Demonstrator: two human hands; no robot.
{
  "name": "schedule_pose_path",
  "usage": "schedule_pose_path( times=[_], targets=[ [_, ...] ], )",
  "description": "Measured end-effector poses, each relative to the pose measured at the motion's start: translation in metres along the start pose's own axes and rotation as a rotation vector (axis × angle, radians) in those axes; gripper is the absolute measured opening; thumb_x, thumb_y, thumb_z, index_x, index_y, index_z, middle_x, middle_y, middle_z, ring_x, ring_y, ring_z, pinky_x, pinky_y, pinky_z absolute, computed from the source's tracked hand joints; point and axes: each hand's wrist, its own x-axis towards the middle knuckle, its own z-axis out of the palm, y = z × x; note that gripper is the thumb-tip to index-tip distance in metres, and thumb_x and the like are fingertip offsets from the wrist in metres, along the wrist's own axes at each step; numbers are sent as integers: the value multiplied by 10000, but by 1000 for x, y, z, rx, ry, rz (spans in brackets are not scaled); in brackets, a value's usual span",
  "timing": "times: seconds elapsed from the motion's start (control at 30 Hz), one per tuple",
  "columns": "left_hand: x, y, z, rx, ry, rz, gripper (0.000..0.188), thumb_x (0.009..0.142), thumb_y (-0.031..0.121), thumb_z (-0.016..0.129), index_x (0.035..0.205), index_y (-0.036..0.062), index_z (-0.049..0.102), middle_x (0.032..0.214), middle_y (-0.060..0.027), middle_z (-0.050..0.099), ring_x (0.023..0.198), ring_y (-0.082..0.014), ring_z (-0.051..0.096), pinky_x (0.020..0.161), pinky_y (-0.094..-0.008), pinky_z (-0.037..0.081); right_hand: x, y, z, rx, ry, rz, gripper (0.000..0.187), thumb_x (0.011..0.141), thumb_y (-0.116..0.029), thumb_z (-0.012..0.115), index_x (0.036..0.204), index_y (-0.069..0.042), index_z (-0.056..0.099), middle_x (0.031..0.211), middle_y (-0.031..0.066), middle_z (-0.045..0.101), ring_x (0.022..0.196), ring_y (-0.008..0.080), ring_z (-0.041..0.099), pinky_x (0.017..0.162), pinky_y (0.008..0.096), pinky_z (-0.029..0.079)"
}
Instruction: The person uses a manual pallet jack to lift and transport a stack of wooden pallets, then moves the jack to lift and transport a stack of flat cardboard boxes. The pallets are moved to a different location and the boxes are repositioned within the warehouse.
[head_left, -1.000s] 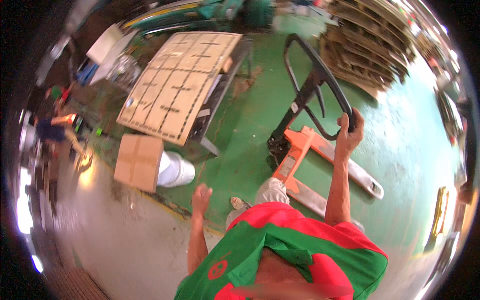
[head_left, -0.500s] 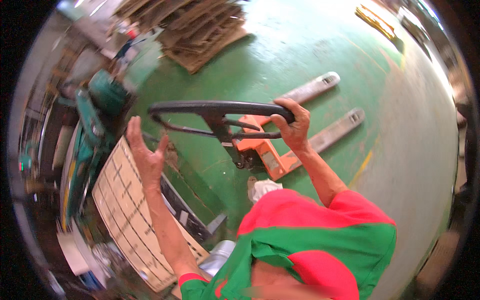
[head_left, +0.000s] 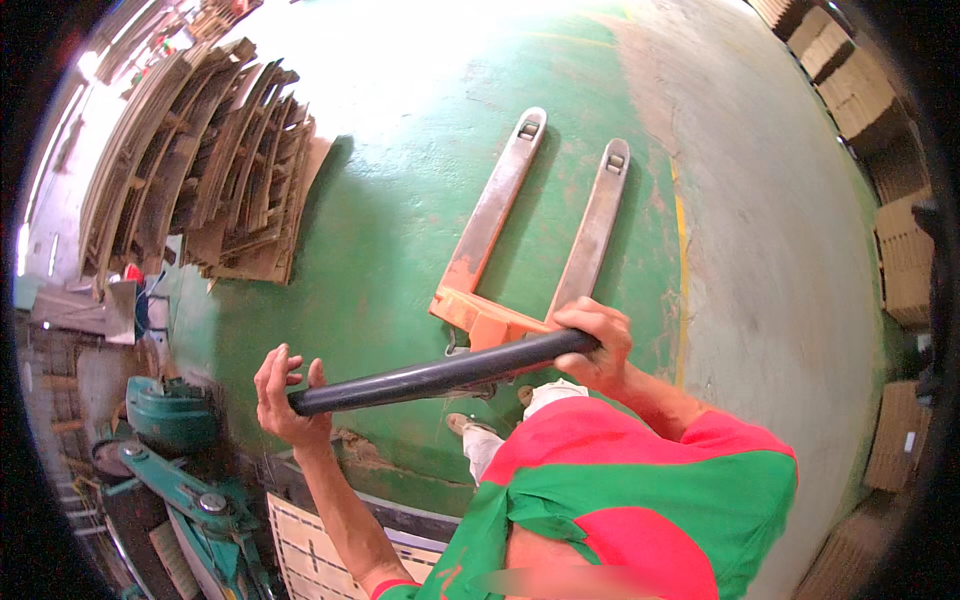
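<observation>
An orange pallet jack [head_left: 493, 322] stands ahead of me, its two worn grey forks [head_left: 590, 225] pointing away. Its black handle [head_left: 440, 380] runs across in front of my body, the right end a little farther off than the left. My right hand [head_left: 597, 345] is closed around the handle's right end. At the other end, my left hand [head_left: 290, 395] is right beside the grip, fingers apart and thumb raised; whether the palm touches it I cannot tell. The handle hides part of the jack's base.
Stacked flat brown boards [head_left: 215, 170] stand on the green floor at far left. Teal machinery [head_left: 185, 450] and a cream panel with dark lines [head_left: 310, 550] are at near left. A yellow floor line [head_left: 682, 280] runs along the right; brown cardboard stacks [head_left: 905, 255] line the right edge.
The jack's forks have swung from pointing right to pointing ahead in view. My left hand has come up to the handle's left end. My right hand has kept its grip.
</observation>
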Motion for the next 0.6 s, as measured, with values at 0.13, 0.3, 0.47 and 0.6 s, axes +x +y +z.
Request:
schedule_pose_path(
  times=[0.13, 0.3, 0.47, 0.6],
  targets=[
    [32, -26, 41, -191, -14, 112, 432, 821, 143, 855, 1200, 52, 669, 1116, -143, 714, 820, -202, 714, 574, -295, 559, -20, -23, 5, -190, 165, 22, 549, 874, -505, 764, 1076, -5, 663, 743, 115, 639, 584, 231, 604, 514, 347, 466],
    [82, -46, 109, -418, -53, 238, 455, 775, 139, 884, 1170, 58, 674, 1022, -120, 721, 735, -183, 696, 547, -283, 535, -27, -48, 20, -408, 325, 90, 529, 900, -479, 747, 1101, 1, 650, 715, 109, 616, 581, 227, 604, 508, 348, 469],
    [140, -34, 202, -595, -40, 310, 408, 758, 89, 862, 1123, 53, 683, 880, -85, 705, 592, -153, 601, 528, -289, 481, -40, -67, 48, -608, 437, 190, 480, 900, -413, 763, 1143, -16, 647, 735, 105, 602, 597, 224, 594, 523, 344, 462],
    [167, -10, 267, -747, -51, 341, 390, 759, 64, 844, 1112, 30, 681, 848, -84, 690, 578, -153, 584, 532, -296, 481, -36, -69, 67, -634, 589, 327, 476, 879, -363, 790, 1174, -18, 645, 781, 121, 632, 639, 257, 616, 566, 365, 486]
  ],
)
